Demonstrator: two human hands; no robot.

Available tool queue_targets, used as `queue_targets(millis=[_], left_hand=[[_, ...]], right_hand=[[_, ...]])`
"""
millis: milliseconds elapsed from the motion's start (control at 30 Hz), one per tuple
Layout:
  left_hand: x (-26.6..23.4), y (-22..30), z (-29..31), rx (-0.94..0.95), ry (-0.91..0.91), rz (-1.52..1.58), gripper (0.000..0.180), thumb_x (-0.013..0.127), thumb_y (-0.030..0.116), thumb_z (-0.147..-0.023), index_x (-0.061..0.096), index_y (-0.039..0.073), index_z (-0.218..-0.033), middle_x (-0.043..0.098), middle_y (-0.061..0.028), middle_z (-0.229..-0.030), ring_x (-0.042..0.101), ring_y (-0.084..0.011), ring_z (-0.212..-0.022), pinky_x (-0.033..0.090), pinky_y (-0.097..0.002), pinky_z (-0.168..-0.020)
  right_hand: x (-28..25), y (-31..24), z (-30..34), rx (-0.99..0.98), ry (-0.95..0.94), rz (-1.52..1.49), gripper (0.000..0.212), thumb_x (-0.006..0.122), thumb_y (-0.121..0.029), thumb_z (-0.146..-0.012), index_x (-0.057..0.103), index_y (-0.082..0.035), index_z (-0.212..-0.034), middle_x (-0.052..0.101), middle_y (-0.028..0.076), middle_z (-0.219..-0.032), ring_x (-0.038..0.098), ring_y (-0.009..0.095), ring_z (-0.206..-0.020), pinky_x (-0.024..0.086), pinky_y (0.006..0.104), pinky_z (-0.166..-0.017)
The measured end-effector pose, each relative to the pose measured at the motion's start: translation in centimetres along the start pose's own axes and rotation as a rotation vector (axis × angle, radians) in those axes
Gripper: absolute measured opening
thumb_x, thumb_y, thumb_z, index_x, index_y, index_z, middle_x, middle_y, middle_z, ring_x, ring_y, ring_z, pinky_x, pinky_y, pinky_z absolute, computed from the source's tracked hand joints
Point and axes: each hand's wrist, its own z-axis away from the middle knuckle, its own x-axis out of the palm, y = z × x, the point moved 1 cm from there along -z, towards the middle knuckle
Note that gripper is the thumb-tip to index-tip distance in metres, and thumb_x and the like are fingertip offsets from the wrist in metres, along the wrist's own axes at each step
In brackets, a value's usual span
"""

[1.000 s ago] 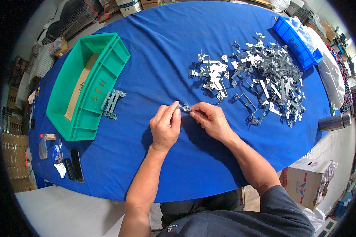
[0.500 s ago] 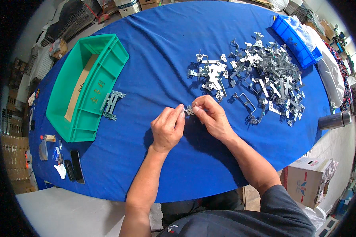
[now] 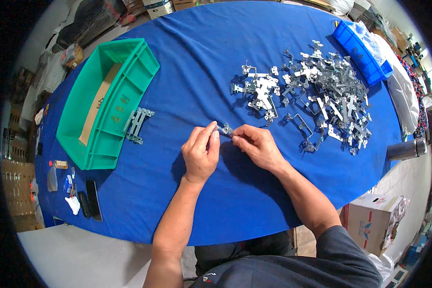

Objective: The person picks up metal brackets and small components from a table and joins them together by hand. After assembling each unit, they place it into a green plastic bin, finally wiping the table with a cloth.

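Observation:
Over the middle of a blue-covered table [image 3: 206, 72], my left hand [image 3: 200, 152] and my right hand [image 3: 257, 145] pinch a small metal bracket [image 3: 225, 128] between their fingertips, one from each side. A big heap of loose metal brackets [image 3: 317, 96] lies to the right and beyond my hands. A few assembled brackets [image 3: 137, 125] lie side by side against the wall of a green plastic bin [image 3: 108, 103] on the left.
A blue plastic bin [image 3: 360, 45] stands at the far right of the table. A black phone [image 3: 92, 199] and small items lie at the near left edge. A dark cylinder [image 3: 405, 150] stands at the right rim, a cardboard box [image 3: 374, 223] below it on the floor.
Both hands have kept the small bracket between them, shifting slightly over the table; the fingers have worked at the part. Nothing else on the table has moved.

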Motion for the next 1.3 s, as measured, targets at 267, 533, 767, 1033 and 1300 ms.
queue_targets(millis=[267, 533, 767, 1033, 1300], left_hand=[[0.4, -0.2, 0.1, 0.019, 0.005, 0.018, 0.019, 0.065, 0.002, -0.091, 0.072, -0.002, -0.108, 0.068, -0.011, -0.084, 0.062, -0.018, -0.064, 0.049, -0.0303, -0.057], [0.6, 0.0, 0.2, 0.146, -0.025, -0.07, 0.018, 0.068, 0.004, -0.087, 0.071, 0.0, -0.104, 0.065, -0.0106, -0.079, 0.067, -0.0267, -0.065, 0.053, -0.0372, -0.057], [0.5, 0.0, 0.1, 0.154, -0.016, -0.079, 0.017, 0.067, 0.003, -0.087, 0.071, 0.0, -0.104, 0.066, -0.0112, -0.081, 0.066, -0.0266, -0.065, 0.053, -0.0365, -0.057], [0.2, -0.4, 0.1, -0.033, 0.052, 0.037, 0.018, 0.065, 0.002, -0.091, 0.072, -0.002, -0.108, 0.068, -0.0096, -0.084, 0.059, -0.0142, -0.062, 0.047, -0.0279, -0.055], [0.3, -0.1, 0.1, 0.039, 0.013, 0.006, 0.019, 0.065, 0.001, -0.09, 0.072, -0.002, -0.108, 0.069, -0.0114, -0.085, 0.063, -0.0175, -0.064, 0.049, -0.0302, -0.055]], right_hand=[[0.2, -0.1, 0.0, 0.066, 0.032, -0.031, 0.015, 0.068, -0.012, -0.094, 0.065, 0.0, -0.103, 0.066, 0.007, -0.08, 0.06, 0.012, -0.067, 0.048, 0.0297, -0.06], [0.0, 0.4, -0.1, 0.012, 0.004, -0.058, 0.015, 0.066, -0.01, -0.096, 0.062, 0.0, -0.107, 0.063, 0.006, -0.085, 0.059, 0.011, -0.067, 0.049, 0.0267, -0.06], [-0.2, 0.3, -0.1, -0.05, 0.148, -0.278, 0.01, 0.061, -0.014, -0.099, 0.061, -0.005, -0.104, 0.057, 0.0, -0.088, 0.05, 0.006, -0.068, 0.044, 0.0218, -0.058], [0.0, -0.4, 0.1, 0.051, 0.024, 0.028, 0.018, 0.068, -0.017, -0.095, 0.067, 0.0, -0.099, 0.064, 0.005, -0.075, 0.056, 0.009, -0.066, 0.045, 0.0287, -0.058], [0.0, -0.3, 0.1, -0.047, 0.045, 0.125, 0.015, 0.068, -0.014, -0.094, 0.064, -0.001, -0.098, 0.062, 0.005, -0.073, 0.056, 0.011, -0.064, 0.044, 0.0302, -0.056]])
